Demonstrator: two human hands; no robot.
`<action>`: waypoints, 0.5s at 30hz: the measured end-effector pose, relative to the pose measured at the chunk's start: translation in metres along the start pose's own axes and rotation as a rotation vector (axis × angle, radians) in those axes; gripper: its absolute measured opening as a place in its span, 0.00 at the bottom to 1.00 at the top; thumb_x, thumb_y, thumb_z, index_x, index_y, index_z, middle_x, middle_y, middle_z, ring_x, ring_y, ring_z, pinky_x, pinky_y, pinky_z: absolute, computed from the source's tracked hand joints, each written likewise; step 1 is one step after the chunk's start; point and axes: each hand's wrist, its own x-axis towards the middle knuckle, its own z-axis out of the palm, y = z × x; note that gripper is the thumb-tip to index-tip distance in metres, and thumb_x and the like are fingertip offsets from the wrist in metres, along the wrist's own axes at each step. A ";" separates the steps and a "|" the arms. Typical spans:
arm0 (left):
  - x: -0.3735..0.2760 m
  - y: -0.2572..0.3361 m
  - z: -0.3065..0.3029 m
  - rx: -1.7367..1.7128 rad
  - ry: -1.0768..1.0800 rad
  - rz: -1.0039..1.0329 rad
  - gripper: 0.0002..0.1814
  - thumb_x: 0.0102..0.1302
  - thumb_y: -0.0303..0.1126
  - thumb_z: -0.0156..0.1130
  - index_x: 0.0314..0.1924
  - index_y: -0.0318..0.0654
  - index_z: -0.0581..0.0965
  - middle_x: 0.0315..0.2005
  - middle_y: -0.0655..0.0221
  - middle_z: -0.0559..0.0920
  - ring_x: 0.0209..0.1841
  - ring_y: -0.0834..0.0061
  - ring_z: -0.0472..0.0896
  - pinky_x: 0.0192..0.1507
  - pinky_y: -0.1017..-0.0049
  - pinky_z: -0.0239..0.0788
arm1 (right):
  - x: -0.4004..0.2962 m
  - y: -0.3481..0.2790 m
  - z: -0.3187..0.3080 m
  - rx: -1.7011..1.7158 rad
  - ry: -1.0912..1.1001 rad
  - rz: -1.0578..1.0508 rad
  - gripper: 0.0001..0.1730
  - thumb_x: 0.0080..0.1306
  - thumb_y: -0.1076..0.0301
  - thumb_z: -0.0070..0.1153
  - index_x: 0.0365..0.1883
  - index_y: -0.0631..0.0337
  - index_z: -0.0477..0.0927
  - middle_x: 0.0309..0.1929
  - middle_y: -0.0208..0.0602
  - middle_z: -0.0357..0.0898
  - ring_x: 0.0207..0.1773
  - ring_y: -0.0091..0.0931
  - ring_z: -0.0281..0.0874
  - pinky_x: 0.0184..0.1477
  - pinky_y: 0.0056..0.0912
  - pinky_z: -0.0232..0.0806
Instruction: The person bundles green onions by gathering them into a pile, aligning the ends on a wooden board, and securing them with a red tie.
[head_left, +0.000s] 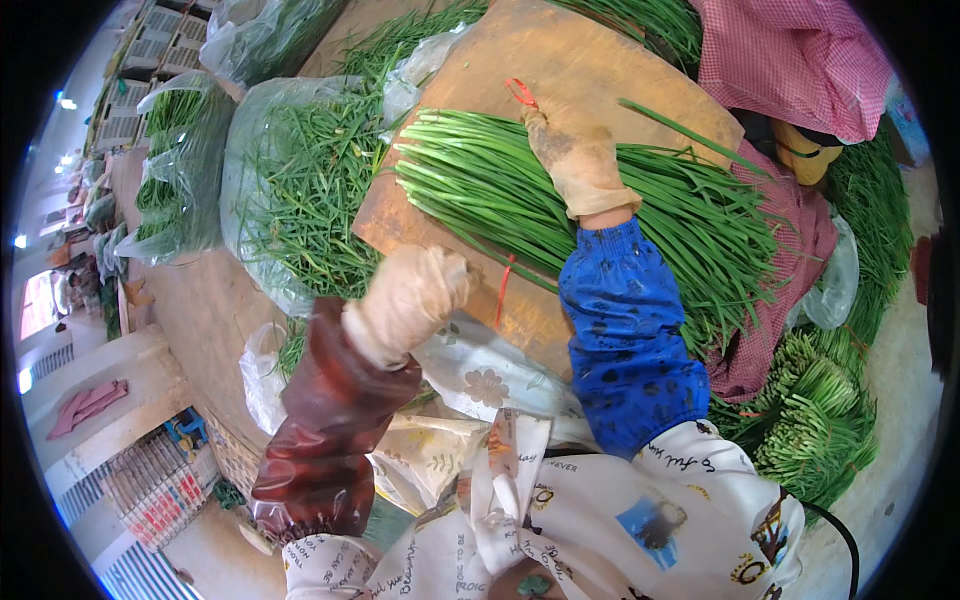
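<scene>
A large bundle of long green stalks, like garlic chives (480, 169), lies across a worn wooden board (465, 60). Gloved in stained cream, my right hand (574, 154) rests on top of the bundle near its middle. A red tie (520, 92) loops up at its fingertips. The other red strip (504, 292) hangs over the board's near side, below the bundle. My left hand (416, 296), also gloved and somewhat blurred, is curled above the board's near left corner; its fingertips are partly hidden, and I cannot tell whether it holds anything.
Loose green trimmings (322, 195) fill a clear plastic bag left of the board. Bagged greens (176, 165) stand farther left. A pink checked cloth (795, 67) lies at upper right. Tied bundles (810, 412) are heaped at lower right. A flowered sheet (487, 375) covers the near side.
</scene>
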 end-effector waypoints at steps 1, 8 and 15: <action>-0.005 0.002 0.031 0.031 0.058 -0.008 0.10 0.50 0.26 0.56 0.35 0.42 0.76 0.28 0.65 0.76 0.32 0.67 0.78 0.29 0.70 0.69 | 0.000 -0.001 -0.002 0.003 -0.013 0.009 0.18 0.64 0.51 0.46 0.35 0.54 0.81 0.30 0.47 0.78 0.36 0.45 0.76 0.38 0.45 0.66; 0.026 0.000 0.053 -0.640 0.232 0.025 0.36 0.34 0.34 0.72 0.51 0.46 0.75 0.49 0.60 0.73 0.50 0.56 0.71 0.51 0.62 0.65 | 0.002 0.007 -0.005 -0.029 -0.017 0.017 0.19 0.65 0.50 0.45 0.37 0.54 0.81 0.31 0.47 0.79 0.36 0.45 0.76 0.39 0.44 0.67; 0.029 0.007 0.063 -0.539 0.341 0.093 0.24 0.38 0.34 0.71 0.41 0.48 0.81 0.45 0.63 0.76 0.48 0.58 0.73 0.48 0.63 0.65 | 0.001 0.008 -0.002 0.007 0.035 -0.024 0.20 0.65 0.54 0.40 0.27 0.58 0.79 0.27 0.47 0.79 0.32 0.45 0.76 0.36 0.48 0.67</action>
